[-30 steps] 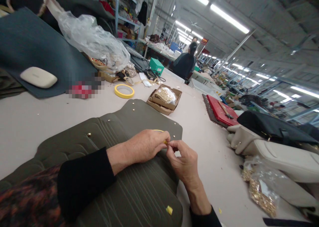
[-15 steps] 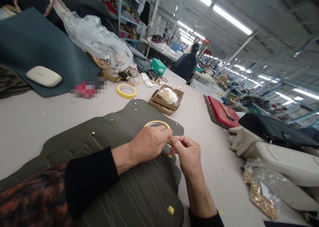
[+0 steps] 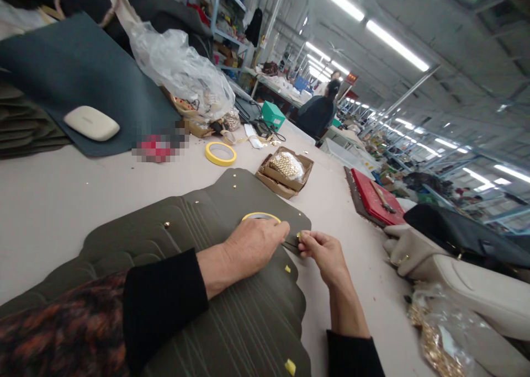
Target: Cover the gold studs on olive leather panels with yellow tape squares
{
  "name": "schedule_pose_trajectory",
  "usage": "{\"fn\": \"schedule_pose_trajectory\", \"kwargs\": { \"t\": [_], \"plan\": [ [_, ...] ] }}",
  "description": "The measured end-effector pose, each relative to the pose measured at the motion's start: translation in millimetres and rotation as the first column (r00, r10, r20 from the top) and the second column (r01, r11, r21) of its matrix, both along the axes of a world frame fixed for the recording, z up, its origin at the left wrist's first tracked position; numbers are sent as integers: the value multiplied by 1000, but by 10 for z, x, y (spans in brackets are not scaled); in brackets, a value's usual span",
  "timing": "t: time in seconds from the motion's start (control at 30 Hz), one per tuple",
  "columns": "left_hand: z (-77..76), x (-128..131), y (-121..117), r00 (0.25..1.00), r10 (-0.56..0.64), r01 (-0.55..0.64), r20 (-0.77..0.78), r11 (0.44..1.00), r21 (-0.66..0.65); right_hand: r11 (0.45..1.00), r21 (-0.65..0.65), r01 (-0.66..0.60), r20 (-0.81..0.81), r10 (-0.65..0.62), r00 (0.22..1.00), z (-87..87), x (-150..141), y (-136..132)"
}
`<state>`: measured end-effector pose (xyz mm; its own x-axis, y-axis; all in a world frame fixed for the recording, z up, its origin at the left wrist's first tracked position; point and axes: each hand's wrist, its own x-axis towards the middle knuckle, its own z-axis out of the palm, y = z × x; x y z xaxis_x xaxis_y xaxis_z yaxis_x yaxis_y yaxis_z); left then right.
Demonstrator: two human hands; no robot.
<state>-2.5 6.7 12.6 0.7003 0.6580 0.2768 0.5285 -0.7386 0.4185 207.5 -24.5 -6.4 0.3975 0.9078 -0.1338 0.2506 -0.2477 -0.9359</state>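
Observation:
My left hand (image 3: 250, 250) is closed on a roll of yellow tape (image 3: 261, 216), whose lower part is hidden behind the fingers. To its right, the fingertips of my right hand (image 3: 325, 254) pinch a small piece of yellow tape (image 3: 298, 235) at the edge of a dark olive padded panel (image 3: 199, 244). The panel lies flat under both hands, with scalloped edges, stitched lines and several small gold studs. Along its right side sit a yellow tape bit (image 3: 287, 268) and, nearer me, another tape piece (image 3: 290, 367).
A second yellow tape roll (image 3: 221, 153) lies beyond the panel, beside a cardboard box (image 3: 285, 171) of gold studs. At right are a red board (image 3: 376, 197) with a hammer, cream and black bags, and a plastic bag of gold hardware (image 3: 445, 346). A person (image 3: 318, 112) sits farther back.
My hands have moved apart; the right hand now holds a tape piece away from the left. The tape bit on the panel's right edge, partly covered before, shows plainly. The view has shifted slightly.

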Motion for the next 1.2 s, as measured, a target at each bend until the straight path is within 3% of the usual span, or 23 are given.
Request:
{"fn": "schedule_pose_trajectory", "kwargs": {
  "t": [0.23,0.47,0.6,0.7,0.83,0.97,1.07,1.2],
  "plan": [
    [-11,35,-8,979,-2,-11,-203,998,-65,996,-86,22,366,12,931,-149,70,58],
    [-13,29,1,968,-37,24,-248,998,-54,985,-173,-5,697,127,706,-75,26,131],
    [-27,22,2,974,-57,49,-220,998,-41,983,-184,13,762,134,634,-10,62,128],
    [-48,21,10,973,-59,55,-222,998,-26,995,-96,11,784,69,617,56,151,28],
    [-66,20,19,969,-62,60,-238,998,-18,984,41,-172,802,70,594,62,229,-120],
    [-62,16,18,973,-60,56,-221,998,-24,928,2,-372,837,202,508,-50,178,-106],
    [-48,12,12,974,-55,48,-222,998,-36,955,-79,-285,865,207,456,-112,117,-25],
    [-47,7,4,977,-74,68,-199,997,-38,984,-136,-119,839,178,514,-121,71,47]
  ]
}}
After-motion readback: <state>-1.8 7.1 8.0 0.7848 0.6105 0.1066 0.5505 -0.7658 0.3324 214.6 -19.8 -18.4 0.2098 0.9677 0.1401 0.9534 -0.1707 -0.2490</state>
